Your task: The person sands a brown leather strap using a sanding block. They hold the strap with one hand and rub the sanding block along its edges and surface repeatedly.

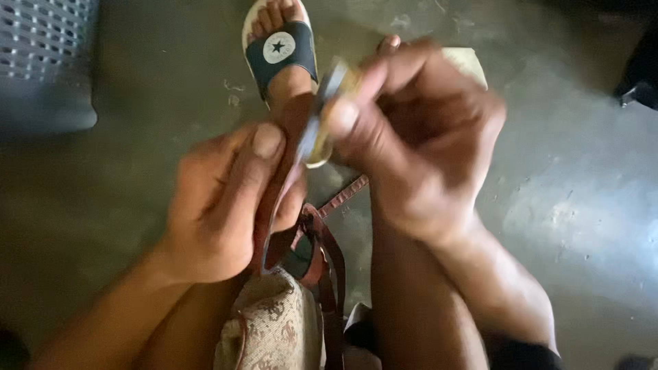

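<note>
My left hand [223,202] pinches a brown leather strap [282,199] between thumb and fingers. That strap runs down to a beige patterned bag [274,329] with brown trim resting on my lap. My right hand [418,137] grips a small flat tool with a metal blade and yellowish handle [322,120], its edge laid against the strap just above my left thumb. The tool is blurred. A second reddish-brown strap [343,197] shows below my right hand.
My foot in a dark slide sandal with a round white star patch [279,49] rests on the grey-green concrete floor [582,205]. A grey perforated plastic basket [44,62] stands at the top left. A dark object [641,75] sits at the right edge.
</note>
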